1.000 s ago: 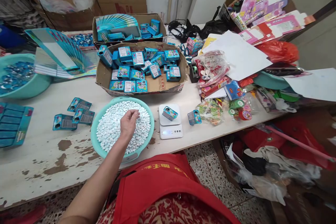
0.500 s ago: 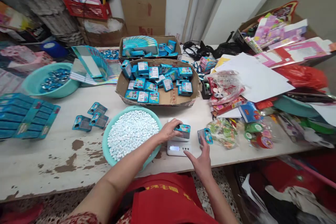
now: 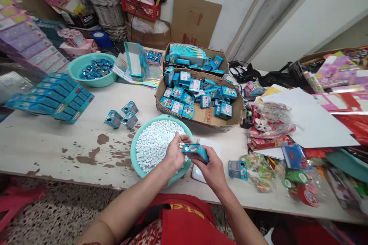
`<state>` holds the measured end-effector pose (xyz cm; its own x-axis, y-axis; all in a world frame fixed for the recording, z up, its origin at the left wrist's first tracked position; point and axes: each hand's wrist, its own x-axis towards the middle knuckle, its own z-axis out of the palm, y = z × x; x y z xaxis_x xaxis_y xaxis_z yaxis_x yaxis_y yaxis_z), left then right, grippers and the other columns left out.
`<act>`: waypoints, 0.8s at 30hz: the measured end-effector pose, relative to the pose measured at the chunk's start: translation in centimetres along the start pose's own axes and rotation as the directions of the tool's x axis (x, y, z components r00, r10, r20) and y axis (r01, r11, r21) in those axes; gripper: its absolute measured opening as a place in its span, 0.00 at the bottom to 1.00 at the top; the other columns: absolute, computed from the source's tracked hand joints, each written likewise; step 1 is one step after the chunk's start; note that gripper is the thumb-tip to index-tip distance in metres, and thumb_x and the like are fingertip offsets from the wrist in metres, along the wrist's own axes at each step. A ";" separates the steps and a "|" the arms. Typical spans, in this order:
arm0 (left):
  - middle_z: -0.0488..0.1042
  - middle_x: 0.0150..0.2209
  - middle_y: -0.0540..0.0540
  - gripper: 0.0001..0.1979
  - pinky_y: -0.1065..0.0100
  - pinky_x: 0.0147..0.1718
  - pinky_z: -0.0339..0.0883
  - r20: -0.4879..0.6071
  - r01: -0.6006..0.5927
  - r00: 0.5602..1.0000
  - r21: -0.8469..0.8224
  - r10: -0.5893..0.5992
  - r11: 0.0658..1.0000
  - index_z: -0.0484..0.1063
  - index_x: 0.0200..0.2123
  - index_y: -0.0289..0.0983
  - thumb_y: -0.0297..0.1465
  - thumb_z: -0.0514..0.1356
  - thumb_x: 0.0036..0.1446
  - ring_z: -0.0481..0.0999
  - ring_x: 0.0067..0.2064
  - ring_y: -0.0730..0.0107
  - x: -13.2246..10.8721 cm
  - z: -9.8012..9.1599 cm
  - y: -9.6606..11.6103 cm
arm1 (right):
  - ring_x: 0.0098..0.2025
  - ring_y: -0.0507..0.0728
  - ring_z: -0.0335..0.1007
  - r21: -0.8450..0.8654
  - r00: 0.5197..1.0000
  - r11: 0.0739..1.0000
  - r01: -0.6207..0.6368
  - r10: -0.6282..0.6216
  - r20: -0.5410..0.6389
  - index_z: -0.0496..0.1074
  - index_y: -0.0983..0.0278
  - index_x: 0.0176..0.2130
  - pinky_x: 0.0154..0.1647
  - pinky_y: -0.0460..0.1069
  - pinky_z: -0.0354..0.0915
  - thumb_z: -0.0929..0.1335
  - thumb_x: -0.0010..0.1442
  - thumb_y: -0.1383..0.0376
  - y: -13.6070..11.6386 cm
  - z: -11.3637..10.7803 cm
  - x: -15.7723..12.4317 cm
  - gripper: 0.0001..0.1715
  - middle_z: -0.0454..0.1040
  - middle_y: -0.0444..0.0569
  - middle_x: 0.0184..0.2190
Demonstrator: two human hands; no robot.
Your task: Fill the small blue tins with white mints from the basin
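Observation:
My right hand [image 3: 212,169] grips a small blue box [image 3: 196,152] above the near edge of the table, over a white scale [image 3: 201,172] that it mostly hides. My left hand [image 3: 174,154] is cupped beside the box's open end with a few white candies [image 3: 181,145] in its fingers. Both hands hover at the right rim of a teal basin [image 3: 138,160] filled with white candies [image 3: 155,145]. Another small blue box [image 3: 237,169] lies on the table just right of my right hand.
A cardboard tray [image 3: 201,116] of filled blue boxes stands behind the basin, a second carton [image 3: 195,55] behind it. Three blue boxes [image 3: 122,114] lie to the left. Blue display packs [image 3: 54,97] and a teal bowl [image 3: 93,69] sit far left. Toy packets and papers [image 3: 293,122] crowd the right.
The blue box has left the scale and is now in my right hand. My left hand has let go of it and now cups candies at its end. The view shifted left.

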<state>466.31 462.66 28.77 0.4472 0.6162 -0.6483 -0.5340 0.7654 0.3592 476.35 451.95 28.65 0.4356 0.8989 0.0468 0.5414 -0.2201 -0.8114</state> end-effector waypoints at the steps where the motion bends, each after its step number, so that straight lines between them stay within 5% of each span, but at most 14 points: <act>1: 0.72 0.25 0.42 0.21 0.69 0.30 0.68 0.000 -0.001 1.000 -0.026 0.001 1.000 0.72 0.26 0.30 0.37 0.49 0.64 0.73 0.27 0.70 0.1 -0.1 0.2 | 0.44 0.60 0.68 0.004 1.000 1.000 0.001 -0.001 0.004 0.69 0.61 0.44 0.45 0.52 0.63 0.71 0.52 0.59 0.0 0.2 0.2 0.19 0.73 0.48 0.41; 13: 0.72 0.24 0.43 0.17 0.69 0.30 0.70 -0.027 -0.021 0.999 -0.116 0.018 0.993 0.72 0.27 0.30 0.32 0.50 0.63 0.74 0.27 0.69 0.5 0.0 3.1 | 0.38 0.58 0.69 0.242 0.983 0.955 -0.172 0.184 -0.026 0.69 0.63 0.43 0.41 0.51 0.64 0.73 0.46 0.56 -1.0 1.9 1.0 0.26 0.74 0.45 0.35; 24: 0.72 0.25 0.44 0.14 0.68 0.31 0.70 0.012 0.002 1.000 -0.098 -0.001 0.995 0.72 0.27 0.30 0.29 0.52 0.62 0.74 0.29 0.69 0.0 0.2 0.9 | 0.41 0.59 0.68 0.184 0.987 0.974 -0.130 0.145 -0.072 0.68 0.62 0.44 0.44 0.53 0.64 0.72 0.48 0.58 -0.1 1.6 0.2 0.24 0.73 0.47 0.39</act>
<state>465.98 463.39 29.16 0.4563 0.6175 -0.6407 -0.6009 0.7449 0.2899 475.18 452.74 27.78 0.5601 0.8279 -0.0294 0.3387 -0.2612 -0.9039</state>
